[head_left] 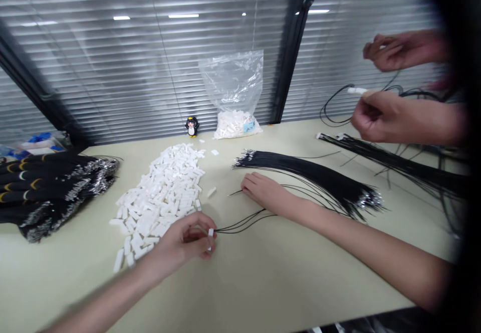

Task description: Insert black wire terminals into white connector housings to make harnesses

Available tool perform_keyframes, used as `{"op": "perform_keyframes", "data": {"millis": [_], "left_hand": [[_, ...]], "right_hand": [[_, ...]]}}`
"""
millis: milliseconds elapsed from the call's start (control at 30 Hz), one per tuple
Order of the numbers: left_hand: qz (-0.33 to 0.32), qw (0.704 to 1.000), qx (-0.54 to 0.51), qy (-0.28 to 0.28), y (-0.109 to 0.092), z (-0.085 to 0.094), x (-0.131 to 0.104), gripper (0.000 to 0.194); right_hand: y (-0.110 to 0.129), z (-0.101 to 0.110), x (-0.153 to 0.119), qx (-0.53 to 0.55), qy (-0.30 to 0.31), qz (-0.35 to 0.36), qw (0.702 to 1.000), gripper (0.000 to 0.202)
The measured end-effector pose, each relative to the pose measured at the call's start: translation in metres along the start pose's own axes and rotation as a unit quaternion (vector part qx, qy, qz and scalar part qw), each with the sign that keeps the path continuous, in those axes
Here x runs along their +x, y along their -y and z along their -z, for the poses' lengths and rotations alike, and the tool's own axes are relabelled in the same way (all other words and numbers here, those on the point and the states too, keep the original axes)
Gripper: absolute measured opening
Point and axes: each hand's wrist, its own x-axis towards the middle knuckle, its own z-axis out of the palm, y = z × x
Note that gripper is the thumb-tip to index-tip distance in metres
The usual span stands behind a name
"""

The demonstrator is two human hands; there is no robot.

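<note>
My left hand point(193, 235) pinches a small white connector housing point(211, 232) between thumb and fingers. Several thin black wires run out of its right side toward my other arm. Farther up the table, my right hand point(263, 191) is closed around a black wire point(235, 192), whose bare-looking tip sticks out to the left of the fingertips. Just beyond that hand lies a thick bundle of black wires point(300, 165) with silvery ends. A heap of white connector housings point(165, 187) spreads to the left, and one loose housing point(212, 192) lies between the heap and my right hand.
A clear plastic bag point(236, 97) of white pieces and a penguin figurine point(192, 127) stand by the window blinds. Sleeved cable bundles point(56, 187) lie at far left. At right, a co-worker's hands point(391, 115) handle a white connector above more black wires point(406, 162).
</note>
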Motion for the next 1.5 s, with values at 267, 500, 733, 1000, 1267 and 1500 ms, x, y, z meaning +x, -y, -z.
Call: {"op": "perform_keyframes", "data": {"millis": [267,500,733,1000,1267,1500], "left_hand": [[0.000,1.000,0.000,-0.001,0.000,0.000,0.001,0.015],[0.004,1.000,0.005,-0.003,-0.002,-0.001,0.001,0.014],[0.000,1.000,0.005,-0.002,-0.002,-0.001,0.000,0.015],[0.000,1.000,0.005,-0.003,0.000,0.000,0.001,0.015],[0.001,1.000,0.004,-0.007,-0.002,-0.001,0.001,0.016],[-0.009,0.999,0.011,-0.044,0.000,0.001,0.001,0.017]], "right_hand": [[0.006,-0.001,0.000,0.017,-0.033,-0.094,0.995,0.022],[0.006,0.005,-0.003,0.053,-0.046,-0.093,0.993,0.021],[0.005,0.005,-0.002,0.060,-0.062,-0.085,0.993,0.020],[0.004,0.004,-0.004,0.042,-0.076,-0.074,0.993,0.022],[0.004,0.004,-0.003,0.009,-0.102,-0.062,0.993,0.020],[0.006,0.009,-0.004,-0.059,-0.154,-0.053,0.985,0.014]]}}
